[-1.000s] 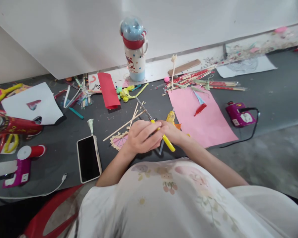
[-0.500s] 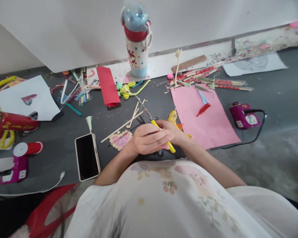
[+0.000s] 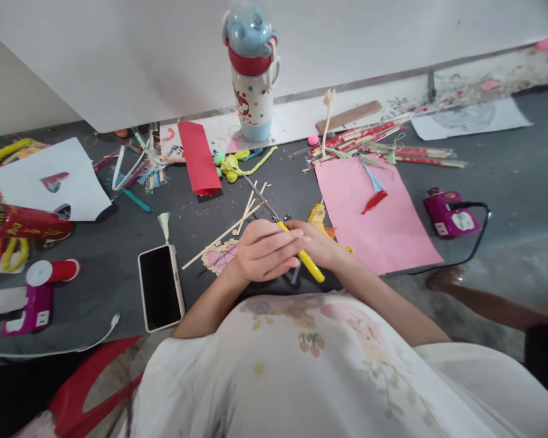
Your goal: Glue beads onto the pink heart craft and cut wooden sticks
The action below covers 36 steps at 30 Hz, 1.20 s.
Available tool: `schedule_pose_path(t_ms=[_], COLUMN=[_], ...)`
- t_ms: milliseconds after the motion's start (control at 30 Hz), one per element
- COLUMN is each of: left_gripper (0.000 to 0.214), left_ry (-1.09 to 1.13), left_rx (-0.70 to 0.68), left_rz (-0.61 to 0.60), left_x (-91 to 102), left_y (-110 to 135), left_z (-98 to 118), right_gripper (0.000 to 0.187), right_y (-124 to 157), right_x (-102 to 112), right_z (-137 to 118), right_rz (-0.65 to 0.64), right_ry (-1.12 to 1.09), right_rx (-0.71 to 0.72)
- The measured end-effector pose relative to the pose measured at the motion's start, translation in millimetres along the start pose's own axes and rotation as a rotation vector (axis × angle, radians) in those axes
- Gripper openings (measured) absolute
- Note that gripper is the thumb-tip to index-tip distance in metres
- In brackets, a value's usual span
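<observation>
A screwdriver-like tool with a yellow handle (image 3: 311, 263) and a long thin metal shaft (image 3: 262, 199) points away to the upper left. My right hand (image 3: 322, 244) is closed round the handle, its fingers partly hidden. Over it lies my left hand (image 3: 265, 252), fingers curled together and overlapping the tool; whatever sits inside them is hidden. Partly behind the left wrist is a pink heart (image 3: 220, 257) edged with small wooden bits. Thin wooden sticks (image 3: 223, 236) lie crossed beside it. A yellow glue gun (image 3: 317, 214) rests just beyond my right hand.
Pink paper (image 3: 369, 225) lies at right, near a purple power box (image 3: 451, 213). A phone (image 3: 161, 289) is on the left, with a red thread spool (image 3: 64, 271) farther out. A drinking bottle (image 3: 252, 79) stands at the back by folded red paper (image 3: 198, 158).
My left hand has moved slightly left, covering more of the heart and baring more of the yellow handle. Another person's leg now shows at the right edge.
</observation>
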<state>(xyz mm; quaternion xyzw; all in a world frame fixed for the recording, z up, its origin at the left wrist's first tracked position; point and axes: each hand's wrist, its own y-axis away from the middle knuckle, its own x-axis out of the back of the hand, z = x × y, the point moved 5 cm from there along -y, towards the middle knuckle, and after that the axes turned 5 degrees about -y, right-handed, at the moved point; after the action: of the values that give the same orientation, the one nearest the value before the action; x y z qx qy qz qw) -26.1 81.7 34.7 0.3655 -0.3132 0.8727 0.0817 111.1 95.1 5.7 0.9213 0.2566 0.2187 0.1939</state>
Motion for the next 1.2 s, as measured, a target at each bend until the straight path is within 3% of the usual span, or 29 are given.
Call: schedule_pose_path(t_ms=[33, 67, 133, 167, 233, 367, 533, 1033, 1200], left_gripper=[0.023, 0.019, 0.016, 0.013, 0.011, 0.017, 0.021, 0.016, 0.025], left_ry=[-0.054, -0.112, -0.241, -0.311, -0.445, -0.542, -0.566, -0.244, -0.188], left_rx=[-0.168, -0.222, -0.222, -0.175, -0.092, 0.057, 0.046, 0.043, 0.158], left_rz=[0.166, 0.292, 0.475, 0.505, 0.487, 0.332, 0.219, 0.338, 0.226], left_x=[11.6, 20.2, 31.7, 33.7, 32.6, 21.8, 14.3, 22.5, 22.1], left_y=[-2, -3, -4, -5, -9, -13, -11, -10, -15], left_z=[8, 11, 12, 11, 7, -4, -8, -16, -20], right_gripper=[0.021, 0.024, 0.030, 0.031, 0.034, 0.036, 0.036, 0.062, 0.059], right_y=[1, 3, 4, 4, 5, 8, 12, 13, 13], right_x=[1, 1, 3, 4, 8, 14, 19, 28, 27], right_z=[-1, -1, -1, -1, -2, -7, -16, -28, -30], right_rz=[0.007, 0.014, 0.042, 0.065, 0.117, 0.197, 0.253, 0.256, 0.261], right_ry=[0.002, 0.006, 0.025, 0.037, 0.060, 0.120, 0.171, 0.263, 0.261], right_rx=[-0.008, -0.014, -0.022, -0.024, -0.033, -0.058, 0.004, 0.251, 0.226])
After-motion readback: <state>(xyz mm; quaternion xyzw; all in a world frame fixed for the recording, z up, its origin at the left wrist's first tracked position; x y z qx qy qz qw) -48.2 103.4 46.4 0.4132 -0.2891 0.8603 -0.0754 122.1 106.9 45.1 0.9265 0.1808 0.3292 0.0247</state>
